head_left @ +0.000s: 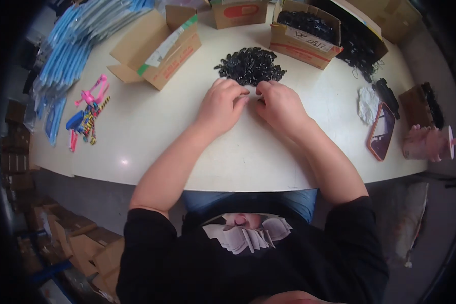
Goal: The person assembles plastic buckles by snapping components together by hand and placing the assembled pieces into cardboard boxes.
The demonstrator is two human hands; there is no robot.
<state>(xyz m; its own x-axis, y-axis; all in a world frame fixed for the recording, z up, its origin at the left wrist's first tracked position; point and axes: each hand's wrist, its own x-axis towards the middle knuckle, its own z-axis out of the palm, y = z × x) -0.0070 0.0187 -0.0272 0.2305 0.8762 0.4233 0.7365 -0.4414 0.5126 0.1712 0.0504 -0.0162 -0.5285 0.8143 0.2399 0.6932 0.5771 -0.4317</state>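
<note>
A heap of small glossy black pieces, perhaps clips or hooks, lies in the middle of the white table. My left hand is at the heap's near left edge, its thumb and fingers pinched together; whatever is between them is too small to make out. Close beside it, my right hand is curled at the near right edge of the heap. A small dark piece shows at its thumb and fingertips. The two hands face each other with a narrow gap between them.
An open cardboard box stands left of the heap; another box, filled with black pieces, stands right. Farther right lie a phone, crumpled tissue and a pink cup. Colourful trinkets and blue packets are left.
</note>
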